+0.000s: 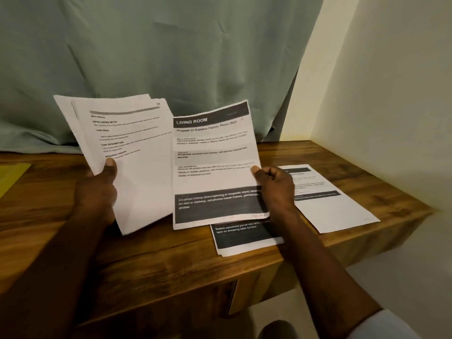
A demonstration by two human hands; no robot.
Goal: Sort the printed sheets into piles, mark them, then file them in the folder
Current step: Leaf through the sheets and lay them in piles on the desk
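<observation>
My left hand (99,189) grips a fanned stack of printed sheets (129,152) by its lower left edge, thumb on top, held above the wooden desk (146,255). My right hand (275,185) pinches the right edge of one sheet headed "LIVING ROOM" (215,165), lifted beside the stack. Under that sheet a small pile with a dark band (244,237) lies near the desk's front edge. A further printed sheet (327,204) lies flat to the right of my right hand. A yellow folder (11,177) shows at the far left, mostly cut off.
A green curtain (159,57) hangs behind the desk. A cream wall (391,106) closes the right side. The desk's right corner (425,212) sits close to the flat sheet. Floor shows below the front edge at bottom right.
</observation>
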